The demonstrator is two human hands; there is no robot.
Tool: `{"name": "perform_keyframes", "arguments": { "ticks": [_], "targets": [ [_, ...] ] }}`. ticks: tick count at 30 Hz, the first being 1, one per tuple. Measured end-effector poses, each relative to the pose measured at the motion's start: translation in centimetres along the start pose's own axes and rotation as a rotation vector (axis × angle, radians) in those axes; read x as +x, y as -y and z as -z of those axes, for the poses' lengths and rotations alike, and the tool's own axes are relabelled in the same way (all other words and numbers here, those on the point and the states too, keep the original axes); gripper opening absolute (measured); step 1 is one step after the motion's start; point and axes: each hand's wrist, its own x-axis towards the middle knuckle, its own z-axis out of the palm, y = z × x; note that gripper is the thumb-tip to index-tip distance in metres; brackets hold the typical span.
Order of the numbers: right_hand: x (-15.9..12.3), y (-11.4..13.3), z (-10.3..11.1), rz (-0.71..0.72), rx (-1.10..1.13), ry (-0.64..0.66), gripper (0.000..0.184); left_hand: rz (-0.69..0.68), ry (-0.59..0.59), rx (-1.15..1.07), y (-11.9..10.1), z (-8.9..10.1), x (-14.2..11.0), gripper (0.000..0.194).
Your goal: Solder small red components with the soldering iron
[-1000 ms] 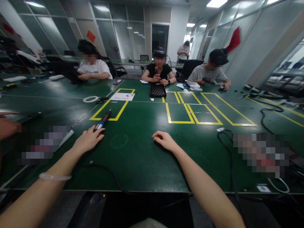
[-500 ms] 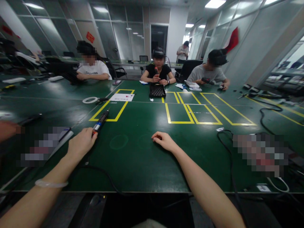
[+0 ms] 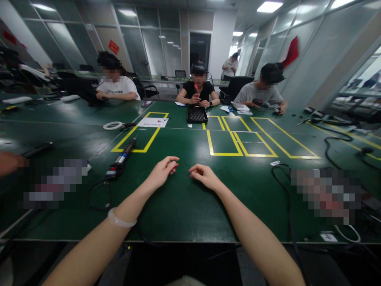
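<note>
My left hand is over the green table, its fingers loosely bent. A small red thing shows at its thumb and fingertips; most of it is hidden, so its kind is unclear. Just to the right, my right hand rests on the table with bent fingers, a gap below the forefinger and nothing visible in it. The two hands are close but apart. Left of them lies an electric screwdriver, black with a silver and blue band, its bit pointing away from me and a cable at its near end.
Yellow tape rectangles mark the table ahead. A white sheet and a white ring-shaped coil lie farther left. Black cables run at right. Several people sit opposite, one behind a black tray. Another person's hand shows at far left.
My left hand has let go of the electric screwdriver, leaving it on the table, and moved right, close to my right hand. My right hand has stayed nearly in place.
</note>
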Motion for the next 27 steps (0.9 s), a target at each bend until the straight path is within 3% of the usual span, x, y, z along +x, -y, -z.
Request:
{"name": "perform_keyframes", "arguments": {
  "ticks": [4, 8, 14, 22, 27],
  "targets": [
    [0.1, 0.0, 0.0, 0.057, 0.128, -0.015, 0.029, 0.088, 0.071, -0.332, -0.5, -3.8, 0.8, 0.042],
    [0.0, -0.2, -0.4, 0.086, 0.160, 0.019, 0.030, 0.130, 0.107, -0.408, 0.0, -5.4, 0.8, 0.040],
    [0.2, -0.7, -0.6, 0.026, 0.211, 0.018, 0.026, 0.069, 0.151, -0.325, 1.0, -5.8, 0.9, 0.042],
    [0.5, 0.1, 0.1, -0.089, 0.251, -0.103, 0.028, -0.229, 0.048, 0.033, 1.0, -5.0, 0.2, 0.031],
    [0.4, -0.2, -0.3, -0.074, 0.274, -0.072, 0.029, -0.264, 0.036, 0.109, 0.7, -4.6, 0.0, 0.022]
  ]
}}
